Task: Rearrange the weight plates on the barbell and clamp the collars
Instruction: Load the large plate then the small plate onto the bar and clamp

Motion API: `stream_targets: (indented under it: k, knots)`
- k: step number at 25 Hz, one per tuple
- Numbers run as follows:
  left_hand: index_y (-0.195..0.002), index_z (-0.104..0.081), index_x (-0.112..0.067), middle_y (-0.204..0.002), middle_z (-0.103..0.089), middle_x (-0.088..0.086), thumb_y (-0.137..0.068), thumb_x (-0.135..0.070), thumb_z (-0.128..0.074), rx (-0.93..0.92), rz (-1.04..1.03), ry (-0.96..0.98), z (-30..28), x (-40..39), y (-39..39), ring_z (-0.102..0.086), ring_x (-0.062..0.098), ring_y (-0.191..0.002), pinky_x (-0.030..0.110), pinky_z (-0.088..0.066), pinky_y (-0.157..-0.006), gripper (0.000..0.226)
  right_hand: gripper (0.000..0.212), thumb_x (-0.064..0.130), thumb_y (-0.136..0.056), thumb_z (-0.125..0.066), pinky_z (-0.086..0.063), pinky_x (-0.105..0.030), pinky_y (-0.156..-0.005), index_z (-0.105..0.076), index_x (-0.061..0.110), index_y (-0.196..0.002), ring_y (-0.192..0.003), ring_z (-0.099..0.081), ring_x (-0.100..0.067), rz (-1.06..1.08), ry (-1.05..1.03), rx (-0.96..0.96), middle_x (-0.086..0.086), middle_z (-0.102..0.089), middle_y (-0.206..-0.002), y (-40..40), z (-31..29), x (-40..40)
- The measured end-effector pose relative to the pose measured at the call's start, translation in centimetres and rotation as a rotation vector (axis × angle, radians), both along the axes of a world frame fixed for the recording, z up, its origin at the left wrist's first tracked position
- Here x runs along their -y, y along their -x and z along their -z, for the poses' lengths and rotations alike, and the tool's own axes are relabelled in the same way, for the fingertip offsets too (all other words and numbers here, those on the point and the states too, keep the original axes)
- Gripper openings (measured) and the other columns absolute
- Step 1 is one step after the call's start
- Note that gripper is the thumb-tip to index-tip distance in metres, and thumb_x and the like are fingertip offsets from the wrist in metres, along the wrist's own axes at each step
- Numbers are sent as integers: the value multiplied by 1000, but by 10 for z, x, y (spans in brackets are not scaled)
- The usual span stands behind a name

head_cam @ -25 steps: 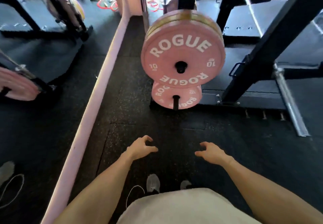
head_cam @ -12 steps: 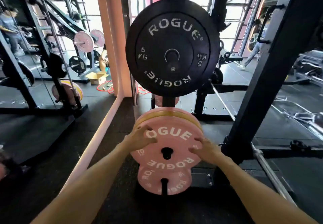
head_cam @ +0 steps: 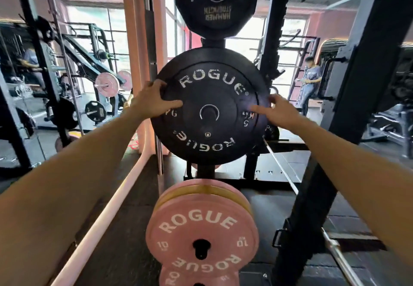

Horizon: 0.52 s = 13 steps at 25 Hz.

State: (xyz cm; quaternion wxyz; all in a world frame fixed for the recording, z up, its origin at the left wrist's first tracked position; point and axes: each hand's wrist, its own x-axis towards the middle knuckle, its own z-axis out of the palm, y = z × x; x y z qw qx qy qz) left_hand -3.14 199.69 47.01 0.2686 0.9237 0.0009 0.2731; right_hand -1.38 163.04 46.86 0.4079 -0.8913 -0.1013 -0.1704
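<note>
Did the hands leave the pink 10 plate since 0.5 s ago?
Yes. Both moved up the storage rack: the left hand and right hand now grip the black Rogue plate, above the pink plate.

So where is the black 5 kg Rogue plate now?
The black Rogue plate hangs mid-frame on the storage rack, below the Hammer Strength plate and above the pink 10 kg plate, with the left hand and right hand on its edges.
</note>
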Motion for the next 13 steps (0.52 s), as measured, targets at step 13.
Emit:
stream_targets:
  k: [13]
  knots:
    - [-134,-55,-20,-130,-64,4,-40,-85,-77,9,-1,171,-1,-50,-135,-58,25,-122,45,-45,-105,116,125,44,-45,-96,-41,-40,-109,-27,10,-144,-128,-49,-20,65,-163,7,-5,-49,-140,-148,-31,-22]
